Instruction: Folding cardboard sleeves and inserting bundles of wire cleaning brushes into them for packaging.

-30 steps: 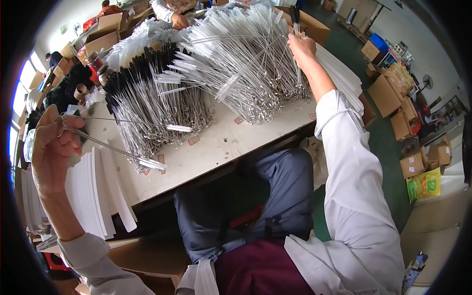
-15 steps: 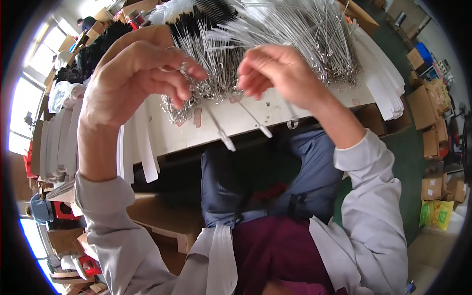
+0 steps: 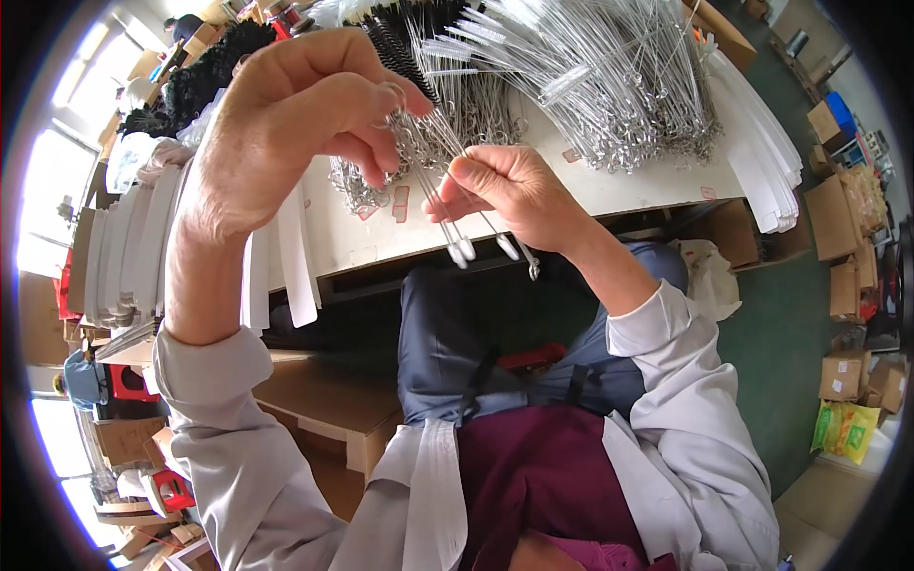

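Observation:
Both my hands are raised over the front of the white table. My left hand [image 3: 295, 124] is closed, its fingertips pinching a thin metal ring [image 3: 394, 93], with small looped wire ends just below it. Close by, my right hand [image 3: 519, 190] pinches several thin wire stems between thumb and fingers. These belong to small wire brushes with white tips [image 3: 463, 251] pointing down toward the table's front edge. One stem ends low in a small metal loop [image 3: 533, 270]. Behind my hands lies a big pile of wire brushes [image 3: 628, 105] with looped ends toward me. How the stems join the ring is unclear.
Black-bristled brushes [image 3: 395, 48] lie behind my left hand. White strips [image 3: 757, 143] overhang the table [image 3: 657, 190] at its right end; more white strips [image 3: 129, 238] stack at left. Cardboard boxes [image 3: 831, 219] line the right side, and a cardboard shelf [image 3: 324, 395] stands below the table.
My right hand has moved down and closed on the wire stems. My left hand has shifted right with the ring. The white-tipped ends now hang together between the hands.

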The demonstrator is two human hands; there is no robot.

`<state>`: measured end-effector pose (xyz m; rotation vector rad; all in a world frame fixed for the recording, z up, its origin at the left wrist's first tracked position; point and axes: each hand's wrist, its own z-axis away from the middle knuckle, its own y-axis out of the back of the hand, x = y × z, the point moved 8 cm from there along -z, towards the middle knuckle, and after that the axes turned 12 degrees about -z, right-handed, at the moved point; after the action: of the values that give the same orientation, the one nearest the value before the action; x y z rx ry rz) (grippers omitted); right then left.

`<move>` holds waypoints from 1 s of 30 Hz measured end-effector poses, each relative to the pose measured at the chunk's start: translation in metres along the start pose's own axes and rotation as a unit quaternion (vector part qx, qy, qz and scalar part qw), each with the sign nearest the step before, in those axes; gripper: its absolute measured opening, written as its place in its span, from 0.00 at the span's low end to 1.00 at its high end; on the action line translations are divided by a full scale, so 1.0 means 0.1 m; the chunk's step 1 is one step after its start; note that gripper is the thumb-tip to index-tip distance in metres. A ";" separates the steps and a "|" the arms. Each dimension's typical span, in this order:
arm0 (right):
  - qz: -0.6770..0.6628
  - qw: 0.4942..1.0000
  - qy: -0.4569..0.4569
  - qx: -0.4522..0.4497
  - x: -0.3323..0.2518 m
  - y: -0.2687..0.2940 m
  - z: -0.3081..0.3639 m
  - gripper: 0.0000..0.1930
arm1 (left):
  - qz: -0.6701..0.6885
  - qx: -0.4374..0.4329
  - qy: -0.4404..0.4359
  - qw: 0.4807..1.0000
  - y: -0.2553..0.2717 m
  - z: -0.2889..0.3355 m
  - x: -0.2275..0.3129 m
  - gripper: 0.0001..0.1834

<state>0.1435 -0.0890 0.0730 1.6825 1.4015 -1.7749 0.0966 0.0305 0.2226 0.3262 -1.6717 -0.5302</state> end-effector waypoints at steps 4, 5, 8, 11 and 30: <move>0.172 0.979 0.106 0.037 -0.11 0.07 0.00 0.19 | -0.021 0.053 -0.031 0.998 0.13 0.05 0.11 0.06; 0.171 0.977 0.106 0.072 -0.12 0.15 0.02 0.20 | 0.005 0.063 -0.034 0.997 0.19 0.06 0.13 0.07; 0.165 0.975 0.100 0.112 -0.16 0.25 0.11 0.20 | 0.062 0.063 -0.083 0.993 0.48 0.09 0.02 0.09; 0.172 0.959 0.171 0.144 -0.28 0.28 0.16 0.20 | 0.130 0.008 -0.085 0.988 0.51 0.10 0.00 0.15; -0.150 0.979 -0.133 -0.046 0.24 -0.06 0.39 0.20 | -0.001 0.090 0.014 0.996 0.11 0.13 -0.21 0.07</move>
<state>0.1104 -0.1083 0.0476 1.1815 1.6477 -1.9702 0.0881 0.0525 0.2094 0.4644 -1.6954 -0.3748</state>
